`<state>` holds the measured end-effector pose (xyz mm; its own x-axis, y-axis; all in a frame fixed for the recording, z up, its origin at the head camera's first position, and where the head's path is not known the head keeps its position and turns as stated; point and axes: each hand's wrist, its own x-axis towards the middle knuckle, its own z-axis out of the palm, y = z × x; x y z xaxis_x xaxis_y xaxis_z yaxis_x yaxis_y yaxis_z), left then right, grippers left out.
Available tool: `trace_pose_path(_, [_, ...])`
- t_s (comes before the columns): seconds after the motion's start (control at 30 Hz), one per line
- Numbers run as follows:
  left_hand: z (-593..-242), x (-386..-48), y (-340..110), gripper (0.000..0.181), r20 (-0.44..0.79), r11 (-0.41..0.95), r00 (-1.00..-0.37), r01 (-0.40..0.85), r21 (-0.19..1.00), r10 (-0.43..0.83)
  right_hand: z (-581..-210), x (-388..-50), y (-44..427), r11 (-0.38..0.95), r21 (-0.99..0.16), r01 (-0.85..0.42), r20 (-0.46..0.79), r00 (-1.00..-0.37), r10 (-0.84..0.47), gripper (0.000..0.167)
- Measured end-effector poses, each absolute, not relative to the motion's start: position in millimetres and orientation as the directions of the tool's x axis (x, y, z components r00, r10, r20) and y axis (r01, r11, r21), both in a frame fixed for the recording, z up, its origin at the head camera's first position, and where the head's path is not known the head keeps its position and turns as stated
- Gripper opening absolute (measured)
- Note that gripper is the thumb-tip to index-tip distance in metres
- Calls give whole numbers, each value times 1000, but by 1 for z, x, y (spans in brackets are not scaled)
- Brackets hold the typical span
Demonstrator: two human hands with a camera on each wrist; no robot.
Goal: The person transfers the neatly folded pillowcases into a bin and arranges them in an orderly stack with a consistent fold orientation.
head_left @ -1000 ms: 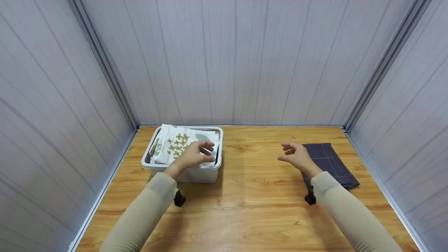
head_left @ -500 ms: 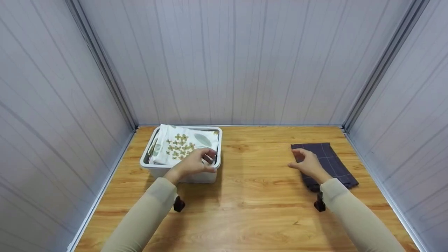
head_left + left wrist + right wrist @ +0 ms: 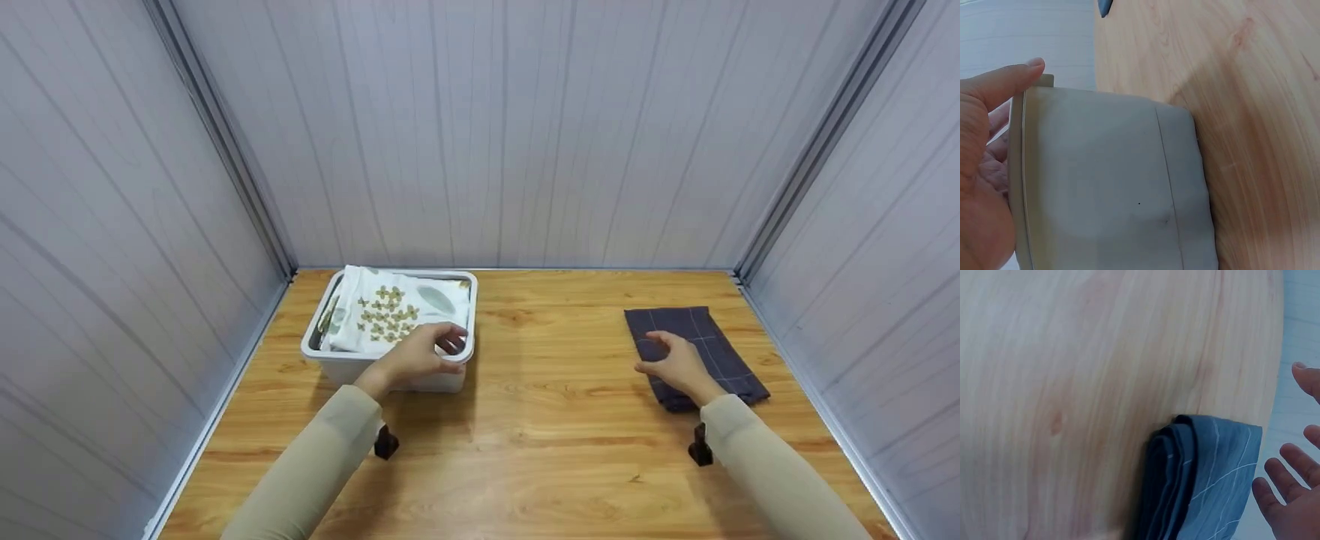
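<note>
A white plastic bin (image 3: 442, 381) stands on the left of the table, holding folded cloth. On top lies a white cloth (image 3: 382, 300) with brown flowers and a green leaf print. My left hand (image 3: 412, 356) is at the bin's front right corner, thumb and fingers apart in a loose curve, gripping nothing that shows. Seen from the left wrist, its thumb overlaps the end of the rim (image 3: 1018, 169); contact is unclear. My right hand (image 3: 682, 367) hovers over a folded dark blue checked cloth (image 3: 709, 337), its fingers (image 3: 1280, 481) spread and holding nothing.
The wood-grain table (image 3: 547, 450) runs between the bin and the dark cloth. Pale panel walls (image 3: 487, 135) enclose it at the back and both sides. A small black device (image 3: 386, 442) sits under the left wrist, and another black device (image 3: 700, 446) under the right.
My right hand has moved right and toward me, from beside the dark cloth to over it. The left hand has dropped slightly toward the bin's front rim. Bin and cloths have stayed put.
</note>
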<state>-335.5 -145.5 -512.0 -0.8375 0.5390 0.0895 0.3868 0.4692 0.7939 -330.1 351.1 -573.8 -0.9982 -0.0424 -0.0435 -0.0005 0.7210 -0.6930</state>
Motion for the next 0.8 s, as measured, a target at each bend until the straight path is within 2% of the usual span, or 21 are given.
trace_pose_path(0.8, [-513,-336,-151,52,92,482,-825,413,773,558,-601,-315,374,800,-594,84,-132,-991,6,88])
